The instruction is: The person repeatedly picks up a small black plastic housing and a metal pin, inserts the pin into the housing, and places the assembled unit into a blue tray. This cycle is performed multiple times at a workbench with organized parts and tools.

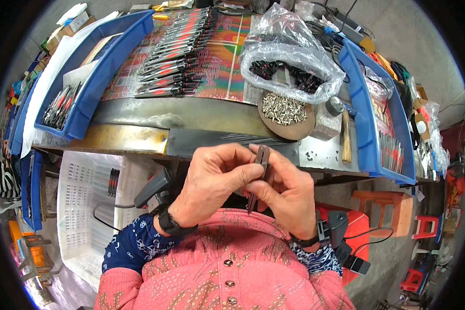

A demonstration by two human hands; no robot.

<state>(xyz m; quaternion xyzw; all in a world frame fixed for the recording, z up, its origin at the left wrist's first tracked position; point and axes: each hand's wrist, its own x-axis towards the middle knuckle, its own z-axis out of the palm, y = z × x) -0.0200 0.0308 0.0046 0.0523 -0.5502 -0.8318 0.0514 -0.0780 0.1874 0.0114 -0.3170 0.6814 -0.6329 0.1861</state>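
**A Two-Handed Pinch before the Body**

Head view. The left hand [222, 173] and the right hand [287, 191] are both grasping a slim, dark-brown piece with a pointed lower end [262, 157], thumbs pressing against bent fingers. The piece is standing nearly upright between them; the double pinch is probably steadying it for close handling. Its material is hard to tell.

Directly beyond the grip, a worn metal-edged workbench [206, 111] is running crosswise. Beyond and rightward, a round brown dish [299, 130] is holding small silvery metal pins [284, 109], presumably within easy reach and kept from rolling. Right of it, a wooden-handled hammer [346, 137] is lying beside a grey block [327, 121]. Far beyond and leftward, red-and-black-handled tools [175, 57] are lying in a row, likely for counting.

Around the grip, the room is crowding in: a white perforated plastic basket [85, 181] is standing lower left, an orange plastic stool [392, 201] lower right.
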